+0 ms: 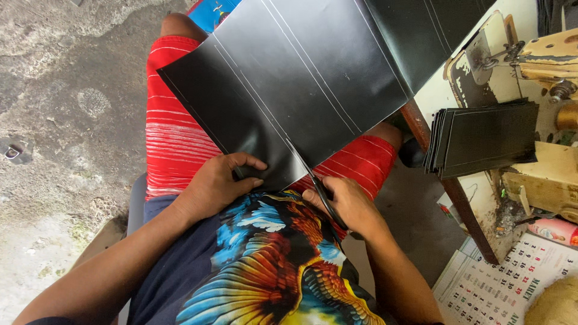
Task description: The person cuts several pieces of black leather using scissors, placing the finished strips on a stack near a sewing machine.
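Note:
A large black sheet point(301, 78) with thin pale marked lines lies across my lap and runs up toward the top of the view. My left hand point(220, 183) pinches its near edge, thumb on top. My right hand point(346, 201) grips black-handled scissors point(313, 180), whose blades enter the sheet's near edge along one of the marked lines. I sit in red striped shorts point(174, 138) and a dark shirt with a colourful bird print.
To the right stands a worn table point(466, 207) with a stack of cut black strips point(481, 138) and an old sewing machine point(530, 54). A calendar page point(512, 283) lies below. A rough concrete floor point(66, 102) spreads on the left.

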